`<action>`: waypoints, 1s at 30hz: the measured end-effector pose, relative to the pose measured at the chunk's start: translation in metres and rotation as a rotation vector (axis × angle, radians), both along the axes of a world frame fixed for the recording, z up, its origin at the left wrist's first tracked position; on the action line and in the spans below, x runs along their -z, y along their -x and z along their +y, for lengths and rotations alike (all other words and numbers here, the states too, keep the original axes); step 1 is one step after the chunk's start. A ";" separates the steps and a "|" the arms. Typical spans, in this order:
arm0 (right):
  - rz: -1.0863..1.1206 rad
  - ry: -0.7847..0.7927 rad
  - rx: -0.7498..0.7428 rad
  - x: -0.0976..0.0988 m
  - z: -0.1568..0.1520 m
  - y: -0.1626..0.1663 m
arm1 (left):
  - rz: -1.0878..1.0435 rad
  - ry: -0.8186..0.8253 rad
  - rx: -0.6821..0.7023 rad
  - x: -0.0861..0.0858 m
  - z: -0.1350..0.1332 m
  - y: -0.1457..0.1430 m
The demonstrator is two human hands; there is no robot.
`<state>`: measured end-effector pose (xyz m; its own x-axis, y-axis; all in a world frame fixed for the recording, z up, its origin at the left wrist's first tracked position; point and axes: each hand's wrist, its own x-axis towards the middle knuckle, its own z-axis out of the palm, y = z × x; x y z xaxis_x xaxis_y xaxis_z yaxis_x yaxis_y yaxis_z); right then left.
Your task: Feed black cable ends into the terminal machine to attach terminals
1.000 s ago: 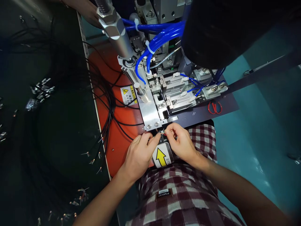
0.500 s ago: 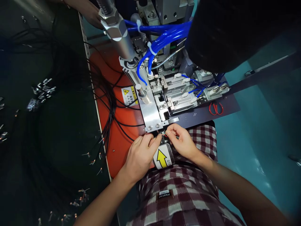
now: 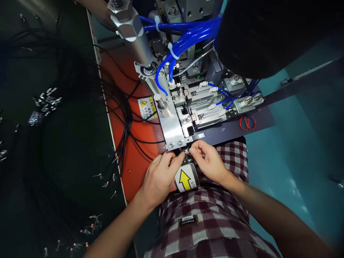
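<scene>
My left hand [image 3: 160, 175] is closed, thumb and forefinger pinched at the end of a black cable [image 3: 146, 154] that runs in from the left; its grip on the cable is partly hidden by the fingers. Thin coloured wires [image 3: 187, 152] stick out between my two hands, a red one among them. With thumb and forefinger together, my right hand [image 3: 208, 161] pinches the wire tips. Both hands are at the front edge of the machine's metal plate [image 3: 173, 134], just above a yellow arrow label [image 3: 185, 180].
Several black cables [image 3: 126, 125] cross the orange board [image 3: 139, 175] from a dark table on the left. Pneumatic slides [image 3: 209, 116] and blue air tubes [image 3: 193, 36] stand ahead. Red-handled scissors [image 3: 247, 123] lie at right. Another person's arm [image 3: 100, 12] shows at the top left.
The view has shifted very slightly. Both hands keep the same pinch at the same place, and the wires between them have barely moved.
</scene>
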<state>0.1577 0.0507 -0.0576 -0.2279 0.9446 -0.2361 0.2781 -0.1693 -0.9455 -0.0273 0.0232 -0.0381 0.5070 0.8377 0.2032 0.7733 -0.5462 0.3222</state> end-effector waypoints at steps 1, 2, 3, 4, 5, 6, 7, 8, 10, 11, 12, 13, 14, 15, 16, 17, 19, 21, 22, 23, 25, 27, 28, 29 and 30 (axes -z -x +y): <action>0.001 0.006 -0.002 0.000 0.000 0.000 | -0.004 0.002 0.001 0.000 0.000 0.000; 0.005 0.018 -0.003 -0.001 0.000 0.000 | -0.006 0.003 0.001 0.000 0.000 0.000; 0.011 0.033 -0.001 0.000 0.000 0.000 | -0.007 0.003 0.000 0.000 0.000 0.000; 0.021 0.051 0.001 0.000 0.000 0.001 | -0.006 0.004 -0.002 0.000 0.000 0.000; 0.032 0.068 0.005 0.000 0.000 0.001 | -0.004 0.006 -0.003 0.001 0.000 0.000; 0.042 0.082 0.008 0.001 -0.001 0.001 | -0.002 0.009 -0.004 0.001 0.000 0.000; 0.048 0.092 0.012 0.001 -0.001 0.002 | 0.001 0.011 -0.004 0.001 0.000 0.000; 0.050 0.099 0.014 0.001 0.000 0.002 | 0.006 0.011 -0.004 0.001 0.000 0.000; 0.044 0.110 0.019 0.001 -0.001 0.002 | 0.019 0.008 -0.005 0.001 -0.001 0.000; 0.039 0.113 0.021 0.001 -0.001 0.003 | 0.023 0.004 -0.005 0.001 -0.001 0.000; 0.034 0.117 0.022 0.000 -0.001 0.003 | 0.027 0.001 -0.003 0.001 -0.001 0.000; 0.030 0.122 0.023 0.000 -0.001 0.003 | 0.029 -0.003 0.000 0.001 -0.001 0.000; 0.028 0.126 0.023 -0.001 -0.001 0.003 | 0.032 -0.005 0.003 0.002 -0.002 0.000; 0.025 0.130 0.023 -0.001 -0.001 0.003 | 0.036 -0.009 0.005 0.002 -0.002 0.001; 0.019 0.134 0.022 -0.002 -0.001 0.003 | 0.042 -0.011 0.006 0.002 -0.002 0.001; 0.011 0.137 0.021 -0.003 -0.001 0.003 | 0.050 -0.013 0.006 0.003 -0.002 0.000; -0.018 0.132 0.013 -0.004 0.000 0.002 | 0.062 -0.018 0.005 0.003 -0.002 0.000; -0.050 0.118 0.003 -0.005 0.000 0.002 | 0.068 -0.026 0.006 0.003 -0.002 0.000; -0.063 0.109 -0.002 -0.005 0.001 0.002 | 0.069 -0.029 0.007 0.003 -0.002 0.000; -0.077 0.098 -0.007 -0.006 0.001 0.002 | 0.069 -0.031 0.009 0.003 -0.002 0.000; -0.108 0.071 -0.017 -0.006 0.001 0.001 | 0.069 -0.026 0.010 0.003 -0.003 0.001; -0.149 0.020 -0.029 -0.008 0.001 0.001 | 0.068 -0.021 0.008 0.003 -0.003 0.001; -0.172 -0.013 -0.035 -0.008 0.001 0.001 | 0.066 -0.020 0.007 0.003 -0.003 0.001; -0.192 -0.044 -0.040 -0.008 0.001 0.000 | 0.065 -0.020 0.006 0.003 -0.003 0.001; -0.208 -0.066 -0.043 -0.008 0.001 0.000 | 0.064 -0.023 0.007 0.003 -0.003 0.001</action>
